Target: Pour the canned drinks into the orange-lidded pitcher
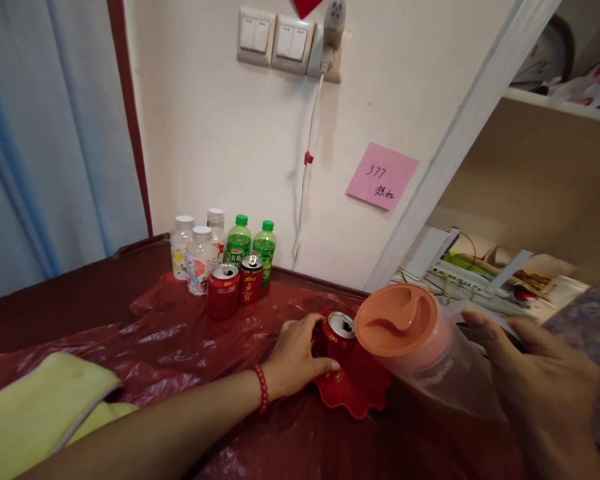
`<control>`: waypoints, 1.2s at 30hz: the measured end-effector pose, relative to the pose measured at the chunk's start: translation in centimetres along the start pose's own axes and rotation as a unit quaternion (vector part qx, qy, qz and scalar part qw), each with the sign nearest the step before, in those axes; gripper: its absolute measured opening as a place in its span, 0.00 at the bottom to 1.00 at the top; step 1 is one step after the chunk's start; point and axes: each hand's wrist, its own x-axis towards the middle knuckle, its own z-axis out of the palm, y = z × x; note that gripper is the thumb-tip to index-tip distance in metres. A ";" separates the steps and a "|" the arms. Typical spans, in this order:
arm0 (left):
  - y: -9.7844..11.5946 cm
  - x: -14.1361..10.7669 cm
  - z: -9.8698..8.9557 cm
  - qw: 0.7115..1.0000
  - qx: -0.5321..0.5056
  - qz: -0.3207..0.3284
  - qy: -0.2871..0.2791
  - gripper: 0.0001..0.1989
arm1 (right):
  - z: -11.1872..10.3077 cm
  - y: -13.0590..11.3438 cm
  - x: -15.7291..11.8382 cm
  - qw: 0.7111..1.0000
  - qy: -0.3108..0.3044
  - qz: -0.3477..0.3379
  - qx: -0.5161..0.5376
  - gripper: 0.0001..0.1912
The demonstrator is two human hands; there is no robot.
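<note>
My left hand (300, 357), a red bead bracelet at its wrist, is closed around an opened red drink can (336, 340). The can stands over a red funnel or dish with a wavy rim (357, 387); how the two meet is partly hidden. In my right hand (535, 380) is the handle of a clear plastic pitcher (445, 373) with an orange lid (393, 317). The pitcher tilts left, its lid close beside the can's top. No stream of liquid can be made out.
Two more opened red cans (223, 293) stand at the back, before white-capped clear bottles (203, 260) and green-capped bottles (239, 240). A yellow cloth (45, 407) lies at left on the red plastic sheet (180, 353). A white cord (305, 180) hangs down the wall; shelves (565, 110) are at right.
</note>
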 end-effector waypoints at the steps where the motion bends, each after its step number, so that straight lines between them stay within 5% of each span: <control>1: 0.0 0.0 0.0 1.000 0.000 -0.001 -0.001 0.38 | 0.0 0.0 0.0 1.000 0.002 -0.002 0.001 0.24; 36: 0.0 0.0 -0.1 1.000 -0.007 -0.006 0.001 0.38 | 0.0 0.2 -0.2 1.000 0.003 -0.027 -0.011 0.25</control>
